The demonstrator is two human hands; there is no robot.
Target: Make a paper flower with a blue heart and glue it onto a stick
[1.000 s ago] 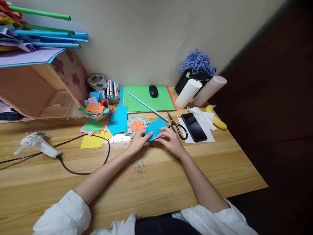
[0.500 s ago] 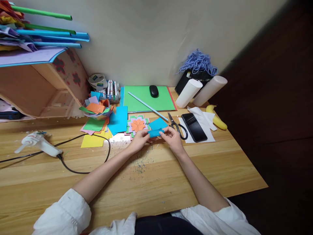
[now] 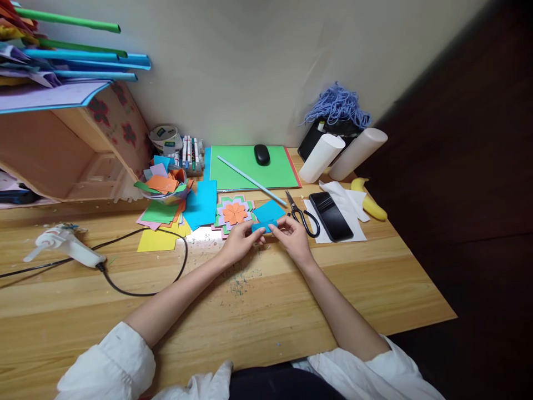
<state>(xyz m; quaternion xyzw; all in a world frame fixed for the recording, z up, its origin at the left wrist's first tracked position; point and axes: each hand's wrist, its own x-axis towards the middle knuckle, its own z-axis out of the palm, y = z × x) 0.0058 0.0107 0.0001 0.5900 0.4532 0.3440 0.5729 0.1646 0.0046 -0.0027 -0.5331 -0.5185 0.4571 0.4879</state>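
A small folded piece of blue paper [image 3: 264, 226] is held level between my two hands, a little above the table. My left hand [image 3: 241, 242] pinches its left end, and my right hand [image 3: 292, 235] grips the right end, both thumbs on the near side. Just behind it lies a flat blue paper square [image 3: 270, 210]. To the left of that sits a layered paper flower [image 3: 235, 213] in orange, purple, green and pink. Black-handled scissors [image 3: 302, 215] lie partly open, right beside my right hand.
A white glue gun [image 3: 69, 244] with a looping black cord lies at left. Coloured paper sheets [image 3: 157, 240] and a tub of scraps [image 3: 164, 191] are behind it. A phone [image 3: 331, 216] on white tissue and a banana [image 3: 370, 201] lie at right. A black mouse [image 3: 262, 155] rests on green card.
The blue paper has tilted slightly in my fingers, and my left thumb has shifted right along its near edge. Everything else on the table stays put.
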